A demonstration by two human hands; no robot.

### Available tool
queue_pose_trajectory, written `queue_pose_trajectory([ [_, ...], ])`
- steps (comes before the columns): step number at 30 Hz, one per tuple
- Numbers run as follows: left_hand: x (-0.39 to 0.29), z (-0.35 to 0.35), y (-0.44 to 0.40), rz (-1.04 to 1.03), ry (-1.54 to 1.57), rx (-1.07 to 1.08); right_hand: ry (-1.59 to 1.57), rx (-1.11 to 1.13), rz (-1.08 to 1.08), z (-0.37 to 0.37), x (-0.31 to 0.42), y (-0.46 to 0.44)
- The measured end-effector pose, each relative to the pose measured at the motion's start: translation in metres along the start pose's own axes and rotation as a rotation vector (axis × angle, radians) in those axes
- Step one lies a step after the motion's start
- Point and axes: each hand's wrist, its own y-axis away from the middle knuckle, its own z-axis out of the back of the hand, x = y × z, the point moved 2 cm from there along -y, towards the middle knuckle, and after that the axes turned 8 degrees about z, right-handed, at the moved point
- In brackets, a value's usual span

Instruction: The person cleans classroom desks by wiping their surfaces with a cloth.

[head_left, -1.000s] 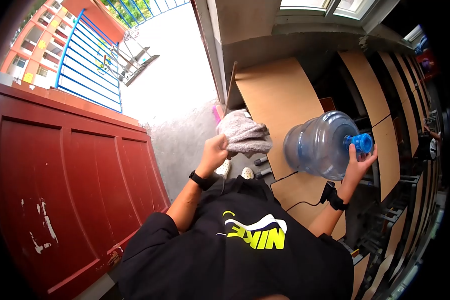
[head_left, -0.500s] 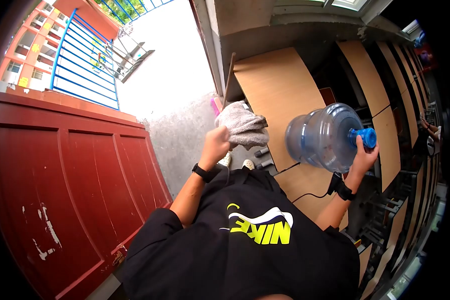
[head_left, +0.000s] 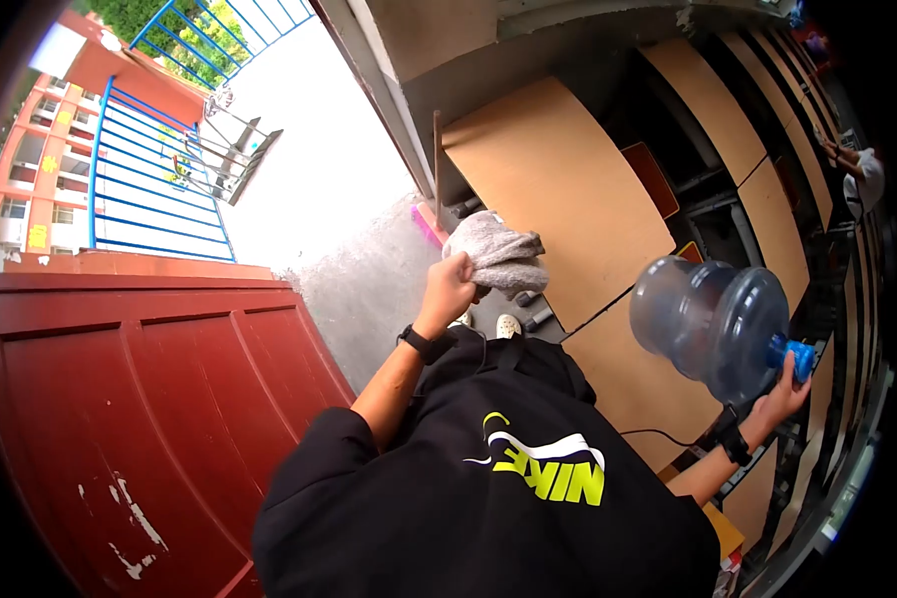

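Observation:
My left hand [head_left: 447,291] is closed around a bunched grey cloth [head_left: 496,255], held out in front of my body. On the right, my right hand [head_left: 782,397] grips the blue neck of a large clear water jug [head_left: 710,319]. The jug lies on its side in the air, its base pointing left, over the wooden desks. A dark wristband is on each wrist, and a thin black cable runs near the right one.
A red panelled door [head_left: 140,419] fills the left side. Wooden desks [head_left: 558,189] stand in rows to the right. A pink-bristled broom [head_left: 429,221] leans by the door frame. Blue railings [head_left: 154,189] are outside. Another person [head_left: 860,177] is at the far right.
My right hand has carried the water jug to the right and lower in view. The cloth remains in my left hand. The view has turned somewhat.

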Motion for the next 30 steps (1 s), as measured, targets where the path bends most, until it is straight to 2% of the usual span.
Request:
queue_pose_trajectory([
  [2,-0.007,-0.005,-0.005,0.053,0.065,0.048,0.086,-0.101,-0.023,0.026,0.013,0.004],
  [4,0.001,-0.012,-0.011,0.042,0.08,0.08,0.194,-0.091,0.018,0.054,0.008,0.001],
  [11,-0.021,-0.01,-0.019,0.103,0.204,0.168,0.837,-0.207,0.038,0.117,0.008,0.019],
  [15,-0.019,-0.015,-0.024,0.103,0.187,0.165,1.018,-0.292,-0.1,0.146,0.001,0.014],
  [21,-0.008,-0.01,-0.025,0.15,0.196,0.163,0.817,-0.345,-0.285,0.171,-0.023,0.02],
  [24,0.0,-0.007,-0.027,0.121,0.222,0.158,0.773,-0.433,-0.241,0.168,-0.033,0.025],
  [25,-0.002,-0.003,-0.027,0.007,0.062,0.106,0.697,-0.431,-0.234,0.168,-0.035,0.024],
  [28,-0.004,0.0,-0.027,0.095,0.135,0.128,0.714,-0.444,-0.216,0.169,-0.04,0.022],
  [30,0.013,-0.002,-0.03,0.064,0.105,0.11,0.847,-0.433,-0.212,0.171,-0.041,0.019],
])
